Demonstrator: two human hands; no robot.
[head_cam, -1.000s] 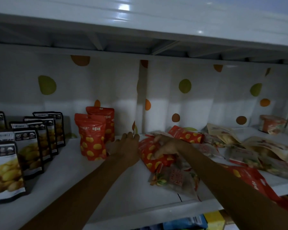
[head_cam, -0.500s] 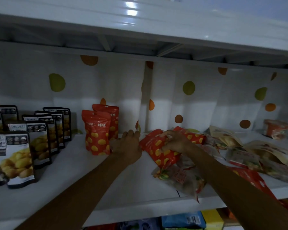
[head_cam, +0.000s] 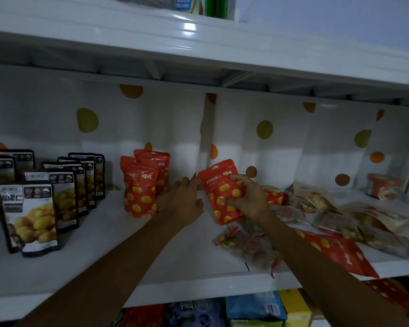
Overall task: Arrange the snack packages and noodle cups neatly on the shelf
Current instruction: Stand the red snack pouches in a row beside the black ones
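The white shelf (head_cam: 104, 263) in front of you runs the full width of the view, backed by a white sheet with green and orange dots (head_cam: 175, 128). To your left, dark chestnut packages (head_cam: 31, 215) stand upright in rows, facing you. To your right, a loose heap of packages (head_cam: 340, 223) lies flat and overlapping, with a flat red pouch (head_cam: 340, 253) at the front edge and a clear packet (head_cam: 248, 246) under your right forearm. An orange cup (head_cam: 383, 186) sits far right at the back, too blurred to read. Two standing red pouches (head_cam: 139, 187) are near the middle, one close behind the other. Your right hand (head_cam: 248, 199) grips a held red pouch (head_cam: 220, 197) by its right side, fingers curled round it, lifting it upright and slightly tilted above the shelf, just right of the standing pair. Your left hand (head_cam: 182, 201) lies palm down between the standing pair and the held pouch, fingers straight and close together, holding nothing, its fingertips near the held pouch's upper left corner; you cannot tell whether it touches the shelf.
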